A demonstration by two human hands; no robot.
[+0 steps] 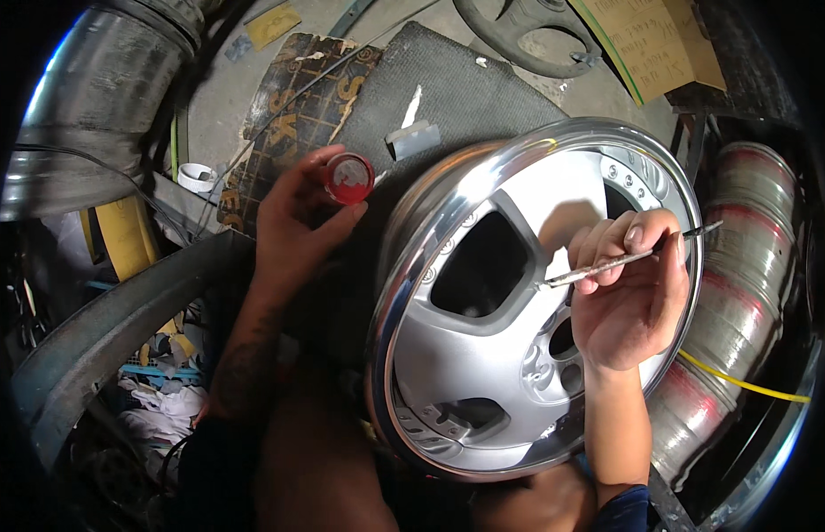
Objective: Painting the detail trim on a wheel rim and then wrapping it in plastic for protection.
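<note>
Two hands are busy over a silver alloy wheel (483, 355) that stands tilted on its edge across the person's lap, face toward the camera, its polished rim catching the light. The right hand (629, 297) pinches a thin brush (625, 260) between thumb and fingertips, fingers closed on the handle, with the pale tip touching the spoke beside a dark window in the wheel. The left hand (297, 222) is held up to the wheel's left, fingers curled around a small round red pot (348, 177), apart from the rim.

Judging from the grip, clean work here calls for short, light strokes, the heel of the right hand braced on the wheel face and the pot kept level and near.

Behind the wheel lie a grey mat (465, 97) and pieces of cardboard (647, 44); another ribbed rim (740, 293) sits to the right. What the pot holds is not clear, the brush tip is too small to read, and the wheel's lower edge is hidden by the lap.
</note>
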